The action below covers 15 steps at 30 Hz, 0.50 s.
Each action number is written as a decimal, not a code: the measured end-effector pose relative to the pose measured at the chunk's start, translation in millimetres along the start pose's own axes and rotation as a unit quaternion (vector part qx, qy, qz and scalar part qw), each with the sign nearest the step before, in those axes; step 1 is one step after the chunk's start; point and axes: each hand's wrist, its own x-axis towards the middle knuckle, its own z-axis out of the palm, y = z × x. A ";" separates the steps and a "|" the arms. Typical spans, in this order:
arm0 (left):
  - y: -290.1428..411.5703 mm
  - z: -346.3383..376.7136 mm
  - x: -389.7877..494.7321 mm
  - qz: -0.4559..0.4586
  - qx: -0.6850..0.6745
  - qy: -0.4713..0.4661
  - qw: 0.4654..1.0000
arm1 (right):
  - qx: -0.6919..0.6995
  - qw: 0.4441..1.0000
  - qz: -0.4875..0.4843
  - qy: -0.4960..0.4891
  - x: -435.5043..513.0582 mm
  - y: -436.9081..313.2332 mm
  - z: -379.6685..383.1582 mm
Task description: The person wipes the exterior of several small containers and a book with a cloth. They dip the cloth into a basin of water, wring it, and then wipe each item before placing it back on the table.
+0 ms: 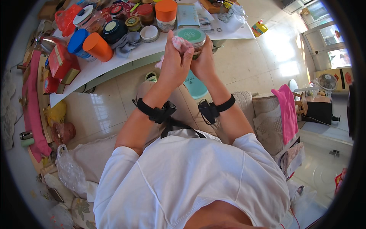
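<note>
A clear jar [197, 48] with a green-topped lid [190, 35] is raised over the near edge of the table. My right hand [204, 61] grips its right side and underside. Bunched in my left hand [176, 64] is a pink and white cloth [182, 44], pressed against the jar's left side. A loose end of that cloth hangs below the left wrist side. What the jar holds is mostly hidden by my fingers. Behind it on the table lie a pale blue box [187, 15] and a jar with an orange lid [166, 14].
The white-covered table [137, 54] carries several jars, an orange canister [97, 47], a blue-lidded jar [78, 41], a grey cloth [126, 44] and red boxes [63, 60]. A teal basin [195, 86] sits on the floor below my hands. A yellow bottle [259, 28] stands beyond the table.
</note>
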 end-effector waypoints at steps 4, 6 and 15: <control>-5.0 -18.7 16.5 -0.116 -0.195 -0.014 0.974 | -0.130 0.987 -0.095 0.004 -6.4 -6.6 -6.1; -9.0 -38.3 26.5 -0.166 -0.300 -0.022 0.939 | 0.155 0.984 0.022 -0.084 4.1 -9.3 -20.7; -16.5 -36.1 22.2 -0.151 -0.398 -0.076 0.902 | 0.378 0.867 0.184 -0.267 6.8 -12.1 -31.2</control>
